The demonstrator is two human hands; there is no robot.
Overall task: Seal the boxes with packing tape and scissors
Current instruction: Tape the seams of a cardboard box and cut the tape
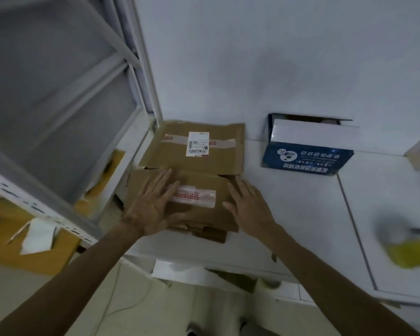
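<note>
My left grip (153, 207) lies released, fingers straight and flat, on top of a flattish brown cardboard box (211, 214) with a strip of printed tape, on the white counter (301, 226). My right grip (250, 204), also released, lies at that box's right edge. Just beyond both grips sits a second brown cardboard box (223, 151) bearing a white label.

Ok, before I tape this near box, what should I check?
1. Left hand flat on near box: ok.
2. Right hand, fingers straight, at the box's right edge: ok.
3. Both hands free to pick up tools: ok.
4. Packing tape located: cannot tell; only a blurred yellow object at right.
5. Scissors located: cannot tell; none plainly visible.
6. Box flaps closed: cannot tell; old tape strip on top.
</note>
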